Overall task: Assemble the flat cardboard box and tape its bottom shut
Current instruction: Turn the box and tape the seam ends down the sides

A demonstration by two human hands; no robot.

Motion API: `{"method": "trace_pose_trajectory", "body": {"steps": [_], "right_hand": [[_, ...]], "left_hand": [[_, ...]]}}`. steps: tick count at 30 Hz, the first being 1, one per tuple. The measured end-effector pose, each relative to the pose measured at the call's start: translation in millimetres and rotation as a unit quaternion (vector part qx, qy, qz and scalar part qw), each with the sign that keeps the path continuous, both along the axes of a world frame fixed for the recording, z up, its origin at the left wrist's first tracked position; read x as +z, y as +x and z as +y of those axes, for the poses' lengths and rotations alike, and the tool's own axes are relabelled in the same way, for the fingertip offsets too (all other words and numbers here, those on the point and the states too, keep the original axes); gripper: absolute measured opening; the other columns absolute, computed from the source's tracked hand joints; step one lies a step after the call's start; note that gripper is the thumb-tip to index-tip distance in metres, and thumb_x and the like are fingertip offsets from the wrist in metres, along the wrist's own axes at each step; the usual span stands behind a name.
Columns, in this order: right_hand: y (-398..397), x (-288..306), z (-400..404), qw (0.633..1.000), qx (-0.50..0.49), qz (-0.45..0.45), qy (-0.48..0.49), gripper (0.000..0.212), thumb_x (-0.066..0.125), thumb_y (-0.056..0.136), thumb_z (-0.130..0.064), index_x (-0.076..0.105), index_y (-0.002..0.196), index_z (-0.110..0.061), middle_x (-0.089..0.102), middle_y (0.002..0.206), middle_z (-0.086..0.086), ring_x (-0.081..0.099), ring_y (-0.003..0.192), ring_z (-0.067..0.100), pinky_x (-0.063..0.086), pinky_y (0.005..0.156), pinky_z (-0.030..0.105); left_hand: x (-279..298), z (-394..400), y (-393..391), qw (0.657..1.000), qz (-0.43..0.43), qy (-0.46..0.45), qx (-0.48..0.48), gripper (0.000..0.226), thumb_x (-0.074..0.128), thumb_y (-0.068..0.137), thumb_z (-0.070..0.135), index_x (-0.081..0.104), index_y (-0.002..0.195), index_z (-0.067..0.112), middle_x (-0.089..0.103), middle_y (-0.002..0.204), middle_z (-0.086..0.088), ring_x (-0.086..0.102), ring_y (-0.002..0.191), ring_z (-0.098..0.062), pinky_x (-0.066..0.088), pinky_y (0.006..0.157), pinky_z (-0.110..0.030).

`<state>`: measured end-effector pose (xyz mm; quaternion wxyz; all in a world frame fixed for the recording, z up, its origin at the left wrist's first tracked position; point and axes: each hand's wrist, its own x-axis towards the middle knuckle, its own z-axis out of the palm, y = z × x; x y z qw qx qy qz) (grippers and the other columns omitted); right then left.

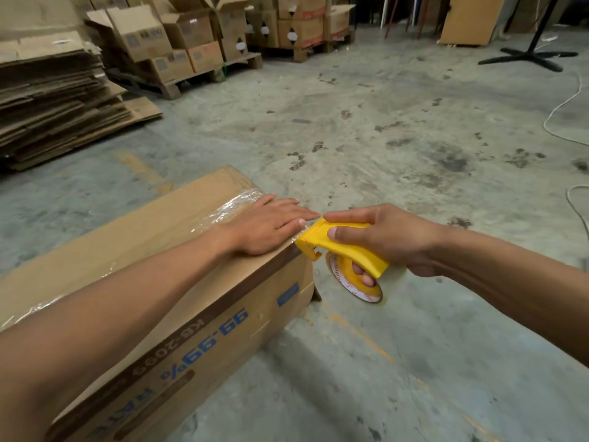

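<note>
A brown cardboard box (153,237) with blue print on its side stands on the concrete floor at the lower left. Clear tape (232,204) runs along its upper face toward the right-hand edge. My left hand (271,226) lies flat on that face, fingers spread and pressing near the edge. My right hand (382,237) grips a yellow tape dispenser (338,242) with a roll of clear tape (360,282). The dispenser's nose touches the box's upper right edge, just beyond my left fingertips.
A tall stack of flat cardboard sheets (54,100) lies at the left. Pallets of assembled boxes (178,36) stand behind it. A black stand base (529,57) and a white cable (561,113) are at the right. Stained concrete floor (366,129) stretches ahead.
</note>
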<state>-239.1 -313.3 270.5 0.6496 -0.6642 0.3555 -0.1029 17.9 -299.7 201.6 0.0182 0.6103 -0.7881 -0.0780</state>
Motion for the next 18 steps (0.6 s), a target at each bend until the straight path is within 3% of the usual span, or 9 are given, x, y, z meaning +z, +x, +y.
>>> {"method": "trace_pose_trajectory", "body": {"steps": [5,10,14,16,18], "right_hand": [[-3,-1,1,1.000,-0.001,0.022,0.008,0.046,0.064,0.094,-0.020,0.054,0.138,-0.023,0.063,0.055,0.017,0.057,0.039,0.026,0.051,0.043,0.028],[3,-6,-1,0.999,-0.013,0.033,-0.002,0.046,0.066,0.093,-0.019,0.054,0.138,-0.023,0.063,0.054,0.015,0.057,0.038,0.024,0.050,0.043,0.026],[14,-7,0,0.995,-0.015,0.069,-0.075,0.041,0.066,0.092,-0.021,0.060,0.133,-0.021,0.065,0.051,0.004,0.058,0.036,0.013,0.049,0.043,0.021],[21,-4,-5,0.992,-0.005,0.081,-0.095,0.033,0.065,0.093,-0.024,0.064,0.126,-0.025,0.070,0.065,0.010,0.065,0.046,0.017,0.055,0.049,0.027],[14,-19,-8,0.957,0.064,0.200,-0.198,0.030,0.061,0.094,-0.031,0.065,0.122,-0.023,0.074,0.093,0.015,0.073,0.079,0.027,0.060,0.073,0.038]], "left_hand": [[-1,-2,-1,1.000,-0.005,-0.005,0.005,0.050,0.013,0.103,0.050,0.033,0.148,0.042,0.035,0.154,0.021,0.016,0.148,-0.004,0.004,0.121,-0.045],[0,-1,-4,1.000,0.000,-0.010,0.008,0.050,0.014,0.103,0.049,0.039,0.146,0.041,0.039,0.152,0.021,0.018,0.147,-0.003,0.003,0.121,-0.043],[3,2,-10,1.000,0.000,-0.006,0.008,0.051,0.015,0.102,0.047,0.047,0.140,0.036,0.044,0.148,0.019,0.021,0.146,-0.005,0.003,0.120,-0.043],[4,2,-10,1.000,-0.010,-0.004,0.009,0.052,0.015,0.102,0.048,0.050,0.137,0.034,0.047,0.146,0.017,0.022,0.146,-0.006,0.003,0.120,-0.042],[5,1,-11,1.000,-0.018,0.001,0.019,0.055,0.013,0.100,0.050,0.052,0.135,0.032,0.049,0.145,0.016,0.023,0.146,-0.006,0.003,0.121,-0.043]]}}
